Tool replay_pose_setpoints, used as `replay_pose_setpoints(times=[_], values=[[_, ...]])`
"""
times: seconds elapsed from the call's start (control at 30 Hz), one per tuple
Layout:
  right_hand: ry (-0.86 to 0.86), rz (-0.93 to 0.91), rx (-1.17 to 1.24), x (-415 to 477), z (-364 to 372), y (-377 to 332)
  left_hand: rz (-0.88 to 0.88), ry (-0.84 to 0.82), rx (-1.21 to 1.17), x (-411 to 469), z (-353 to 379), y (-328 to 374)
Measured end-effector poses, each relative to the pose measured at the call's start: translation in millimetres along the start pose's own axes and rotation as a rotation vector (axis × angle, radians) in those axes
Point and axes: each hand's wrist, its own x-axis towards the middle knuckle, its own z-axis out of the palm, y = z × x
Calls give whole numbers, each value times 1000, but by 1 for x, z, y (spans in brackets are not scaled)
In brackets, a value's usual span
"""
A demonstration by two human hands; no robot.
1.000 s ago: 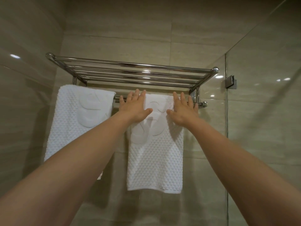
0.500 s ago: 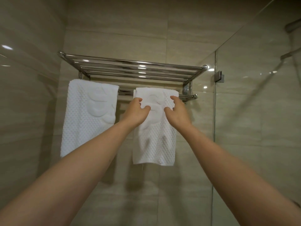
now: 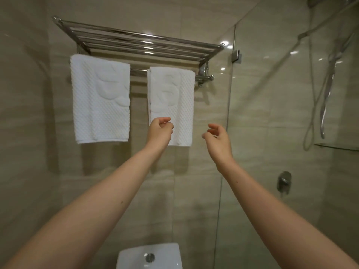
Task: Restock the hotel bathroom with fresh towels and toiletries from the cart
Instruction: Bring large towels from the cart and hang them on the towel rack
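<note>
Hanging folded over the rail beneath the chrome rack [image 3: 139, 42], just beside a second towel [image 3: 100, 101]: the right-hand towel [image 3: 172, 94]. Left hand [image 3: 160, 131] before its lower half, right hand [image 3: 219, 138] clear of it, fingers of both loosely curled, holding nothing. Glass screen [image 3: 252, 113] at right, toilet cistern [image 3: 132, 257] below.

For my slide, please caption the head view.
A wide towel and a narrow towel hang below the rack; left hand and right hand hover empty by the narrow one.
</note>
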Motion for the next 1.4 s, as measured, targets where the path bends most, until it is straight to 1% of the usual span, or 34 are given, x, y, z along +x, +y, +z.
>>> replay_pose_setpoints(times=[0.3,0.53,0.67,0.87,1.0,1.17,1.4], values=[[0,114,-30,-116,-69,23,-134,-20,-24,-127,11,-20],[-76,202,-82,-232,-134,23,-234,-26,7,-263,7,-12],[-97,271,-92,-298,-168,17,-296,-76,56,-344,5,0],[-120,301,-120,-360,-200,4,-343,-117,67,-419,2,14],[-77,291,-135,-394,-227,0,-346,-149,58,-450,9,23],[-7,321,-174,-434,-268,-6,-353,-253,58,-491,27,31],[193,344,-204,-503,-328,-26,-367,-433,25,-565,57,50]])
